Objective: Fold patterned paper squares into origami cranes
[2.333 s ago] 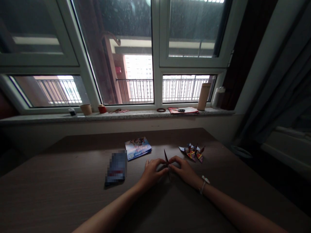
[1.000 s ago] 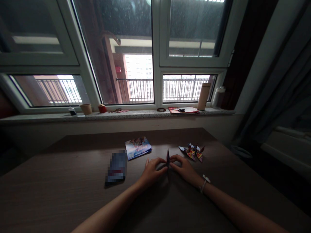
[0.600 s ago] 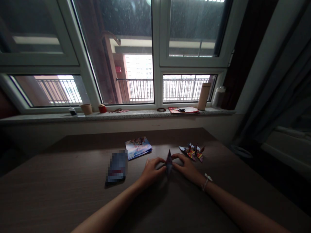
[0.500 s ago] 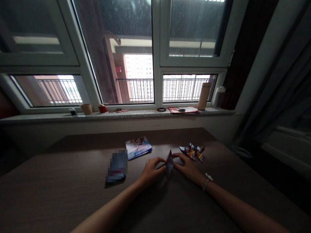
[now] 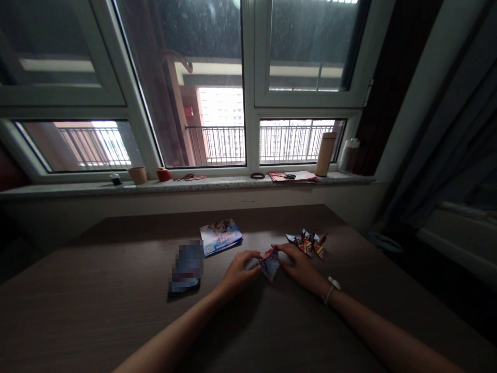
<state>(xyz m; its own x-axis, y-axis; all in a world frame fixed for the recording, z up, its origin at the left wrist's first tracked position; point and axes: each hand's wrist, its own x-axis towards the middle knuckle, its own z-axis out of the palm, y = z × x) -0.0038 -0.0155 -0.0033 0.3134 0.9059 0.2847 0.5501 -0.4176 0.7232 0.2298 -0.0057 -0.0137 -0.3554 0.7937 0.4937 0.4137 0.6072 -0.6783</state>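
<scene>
A small folded paper point(image 5: 271, 265), bluish with a red upper edge, is held between my two hands above the brown table point(image 5: 116, 311). My left hand point(image 5: 241, 270) pinches its left side between thumb and fingers. On the opposite side, my right hand point(image 5: 298, 264) grips the paper's right edge; a pale bracelet is round that wrist. Just beyond my right hand stand several folded paper figures point(image 5: 306, 242) with pointed tips. Left of my left hand lie a colourful printed booklet point(image 5: 221, 236) and a dark, pixelated flat object point(image 5: 186, 269).
Along the windowsill point(image 5: 225, 182) stand a small dark bottle point(image 5: 115, 178), a brown cup point(image 5: 137, 175), a red spool point(image 5: 163, 174), a dark ring point(image 5: 257, 176), papers with scissors point(image 5: 292, 176), a tan flask point(image 5: 325, 154) and a grey bottle point(image 5: 349, 155).
The folded paper was narrow and upright between my hands; now it is spread wider, with its lower point hanging down. My hands have moved slightly apart.
</scene>
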